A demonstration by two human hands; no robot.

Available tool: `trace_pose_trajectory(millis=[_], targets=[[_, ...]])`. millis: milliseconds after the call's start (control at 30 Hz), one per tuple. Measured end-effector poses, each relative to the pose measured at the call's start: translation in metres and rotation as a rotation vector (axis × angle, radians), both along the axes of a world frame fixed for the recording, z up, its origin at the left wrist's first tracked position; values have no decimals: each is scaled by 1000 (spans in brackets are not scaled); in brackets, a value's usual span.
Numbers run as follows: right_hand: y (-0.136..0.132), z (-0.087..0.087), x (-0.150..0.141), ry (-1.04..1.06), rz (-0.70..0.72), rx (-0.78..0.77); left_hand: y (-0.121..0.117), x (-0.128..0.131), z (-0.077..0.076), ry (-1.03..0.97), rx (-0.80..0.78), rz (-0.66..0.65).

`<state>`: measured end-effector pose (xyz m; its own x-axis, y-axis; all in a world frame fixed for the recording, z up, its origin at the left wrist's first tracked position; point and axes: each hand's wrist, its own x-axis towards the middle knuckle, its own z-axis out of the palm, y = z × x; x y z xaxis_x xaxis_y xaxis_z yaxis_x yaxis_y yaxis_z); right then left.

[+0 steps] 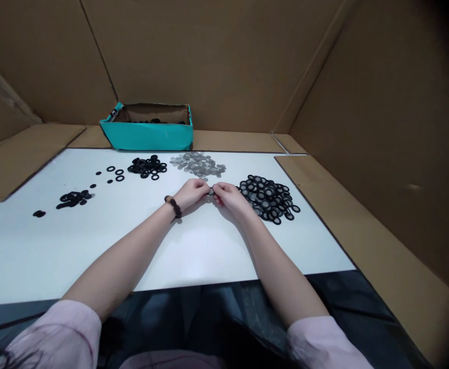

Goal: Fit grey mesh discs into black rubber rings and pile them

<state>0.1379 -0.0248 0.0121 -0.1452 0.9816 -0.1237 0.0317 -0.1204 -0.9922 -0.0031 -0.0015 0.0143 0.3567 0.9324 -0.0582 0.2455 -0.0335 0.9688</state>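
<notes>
My left hand (192, 193) and my right hand (227, 196) meet over the middle of the white board, fingertips pinched together. Between them is a small black ring with a grey disc in it (210, 191), partly hidden by the fingers. Just beyond my hands lies a pile of loose grey mesh-like discs (199, 164). Beside my right hand is a large heap of black rings with grey centres (266, 197). Farther left sits a pile of open black rings (146, 167).
A teal box (149, 136) holding dark pieces stands at the back. On the left of the white board (105, 241) are a small black cluster (74, 198), a few scattered rings (119, 172) and some dark discs (39, 213). Cardboard walls (217, 61) surround the board.
</notes>
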Motion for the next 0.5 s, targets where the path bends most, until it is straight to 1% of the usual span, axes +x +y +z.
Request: trace_pose_trajectory(millis=[67, 133, 200, 333, 433, 500], targets=[[1, 0, 4, -97, 67, 51, 1, -4, 4, 82, -5, -106], [1, -2, 8, -194, 101, 111, 2, -7, 7, 133, -3, -161], [1, -3, 11, -244, 109, 148, 2, -8, 8, 136, -3, -154], [2, -4, 9, -221, 130, 161, 2, -7, 6, 57, -3, -116], [2, -4, 7, -253, 77, 204, 3, -10, 8, 82, 3, -155], [2, -4, 6, -296, 31, 240, 3, -12, 9, 104, 24, -151]])
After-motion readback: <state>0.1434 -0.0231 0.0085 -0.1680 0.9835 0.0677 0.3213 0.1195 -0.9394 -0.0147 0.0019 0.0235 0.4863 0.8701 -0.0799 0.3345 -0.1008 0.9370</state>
